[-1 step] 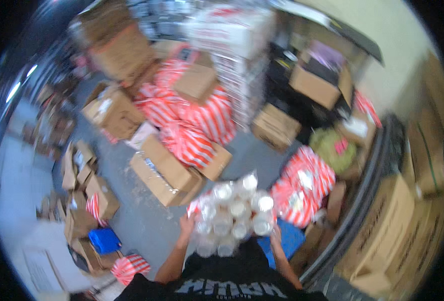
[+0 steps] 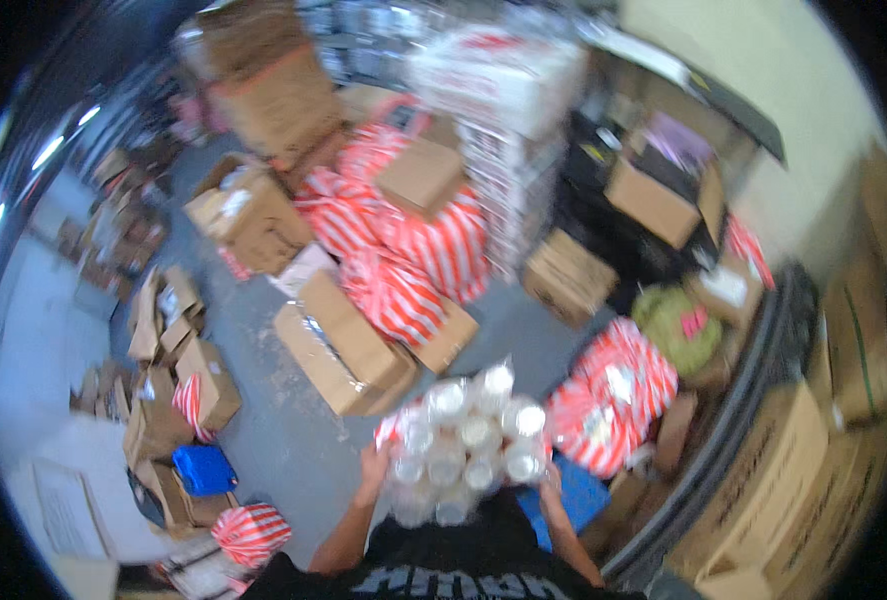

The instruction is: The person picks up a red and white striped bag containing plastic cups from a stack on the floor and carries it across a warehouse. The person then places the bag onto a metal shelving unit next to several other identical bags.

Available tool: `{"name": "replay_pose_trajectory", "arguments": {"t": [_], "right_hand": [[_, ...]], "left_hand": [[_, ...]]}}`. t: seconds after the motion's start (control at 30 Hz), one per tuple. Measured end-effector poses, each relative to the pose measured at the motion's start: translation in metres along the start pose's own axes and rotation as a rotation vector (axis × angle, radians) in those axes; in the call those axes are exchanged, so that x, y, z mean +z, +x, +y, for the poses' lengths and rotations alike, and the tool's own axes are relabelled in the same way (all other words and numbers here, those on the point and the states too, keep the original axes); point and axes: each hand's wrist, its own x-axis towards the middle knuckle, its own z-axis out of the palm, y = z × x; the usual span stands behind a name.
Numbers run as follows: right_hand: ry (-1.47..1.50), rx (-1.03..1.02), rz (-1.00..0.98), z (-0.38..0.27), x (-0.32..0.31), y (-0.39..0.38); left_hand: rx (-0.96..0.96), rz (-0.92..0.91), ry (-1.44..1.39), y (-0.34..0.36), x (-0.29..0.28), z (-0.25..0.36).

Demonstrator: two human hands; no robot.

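Against the front of my body I hold a plastic-wrapped pack of clear round containers [image 2: 463, 445], with several shiny round ends facing up. My left hand [image 2: 374, 466] grips its left side, where a bit of red and white plastic shows. On the opposite side my right hand [image 2: 550, 484] is closed on the wrap's edge. Blur and the pack hide most of my fingertips. Just beyond my right hand lies a red-and-white striped bag [image 2: 613, 400], and a blue item [image 2: 575, 500] shows beneath that forearm.
Ahead, an opened carton [image 2: 338, 350] lies beside striped bags [image 2: 433, 240] topped by a small box [image 2: 421, 177]. A white wrapped stack [image 2: 503, 90] rises behind. Cartons [image 2: 208, 385] and a blue container [image 2: 204, 470] line the left. Dark curved tubing [image 2: 733, 420] and flattened cardboard [image 2: 763, 480] run along the right.
My view has turned slightly, so the surroundings sit a little further right and lower in the picture. Both hands still hold the pack in nearly the same place.
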Motion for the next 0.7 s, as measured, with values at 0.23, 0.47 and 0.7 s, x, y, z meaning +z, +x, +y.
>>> {"name": "replay_pose_trajectory", "arguments": {"t": [0.23,0.47,0.7], "right_hand": [[-0.515,-0.06,-0.585,0.063,0.176,-0.016],[-0.685,-0.053,-0.918,0.151,0.358,-0.153],[-1.082,-0.003,-1.196,0.244,0.477,-0.208]], "left_hand": [[-0.346,0.61,-0.294,-0.149,-0.149,-0.094],[-0.459,1.135,-0.549,-0.237,-0.249,-0.256],[-0.466,1.453,-0.88,-0.276,-0.311,-0.28]]}}
